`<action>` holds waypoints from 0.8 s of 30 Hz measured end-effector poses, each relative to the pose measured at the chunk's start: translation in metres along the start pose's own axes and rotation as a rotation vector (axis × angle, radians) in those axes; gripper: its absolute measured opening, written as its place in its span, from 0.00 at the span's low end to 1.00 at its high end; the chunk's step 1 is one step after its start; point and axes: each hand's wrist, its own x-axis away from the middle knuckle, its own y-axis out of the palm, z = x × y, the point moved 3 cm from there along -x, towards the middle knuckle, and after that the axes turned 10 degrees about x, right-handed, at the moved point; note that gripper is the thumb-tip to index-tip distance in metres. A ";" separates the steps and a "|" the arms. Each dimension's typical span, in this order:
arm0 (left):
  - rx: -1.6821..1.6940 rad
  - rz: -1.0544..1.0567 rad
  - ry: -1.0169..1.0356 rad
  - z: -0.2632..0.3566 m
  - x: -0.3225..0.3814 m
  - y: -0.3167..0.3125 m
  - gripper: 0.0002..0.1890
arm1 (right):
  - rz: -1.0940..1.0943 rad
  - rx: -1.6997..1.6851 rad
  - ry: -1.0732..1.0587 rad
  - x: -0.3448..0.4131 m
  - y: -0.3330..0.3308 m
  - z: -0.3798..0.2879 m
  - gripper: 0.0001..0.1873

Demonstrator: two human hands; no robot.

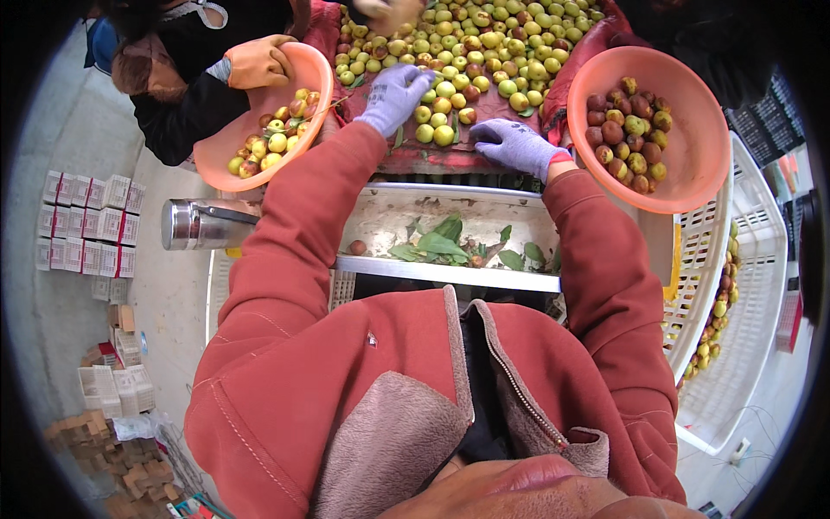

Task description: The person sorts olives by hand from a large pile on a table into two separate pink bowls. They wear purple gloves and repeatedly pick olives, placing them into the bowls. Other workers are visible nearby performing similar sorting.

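Observation:
My left hand (397, 97), in a lavender knit glove, reaches to the near left edge of a heap of green and brown jujubes (486, 40). Its fingers curl beside several fruits; whether one is pinched under them is hidden. My right hand (515, 146), gloved alike, rests low over the red cloth (421, 157), thumb and fingers apart with no fruit visible between them. A few loose jujubes (443, 135) and a narrow leaf lie between the hands. To the right, an orange plastic bowl (697, 165) holds mostly browner jujubes (634, 126).
A metal tray (447, 263) with leaves (444, 241) lies before my chest. Another person's orange-gloved hand (259, 63) holds a tilted orange bowl (217, 159). A steel flask (188, 225) is at left, white plastic crates (755, 324) at right. A blurred hand (392, 14) is over the heap.

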 end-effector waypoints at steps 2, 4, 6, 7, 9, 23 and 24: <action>0.231 -0.137 0.251 0.030 0.028 -0.003 0.05 | 0.004 -0.027 0.003 0.000 0.000 0.001 0.18; 0.334 -0.296 0.547 0.066 0.058 0.001 0.02 | 0.041 -0.026 -0.011 0.000 0.000 0.001 0.18; 0.386 -0.535 0.678 0.096 0.089 0.008 0.04 | 0.066 0.001 -0.018 0.000 0.000 0.002 0.19; 0.312 -0.652 0.718 0.106 0.101 0.011 0.09 | 0.070 -0.010 -0.026 0.001 0.001 0.002 0.20; 0.329 -0.704 0.772 0.122 0.118 0.011 0.15 | 0.059 -0.028 -0.005 0.002 0.002 0.004 0.20; -0.351 0.028 -0.498 -0.058 -0.014 0.000 0.46 | 0.385 0.049 0.114 0.000 -0.020 0.008 0.18; -0.336 -0.044 -0.567 -0.058 -0.017 0.009 0.47 | 0.457 -0.027 0.157 -0.002 -0.022 0.011 0.20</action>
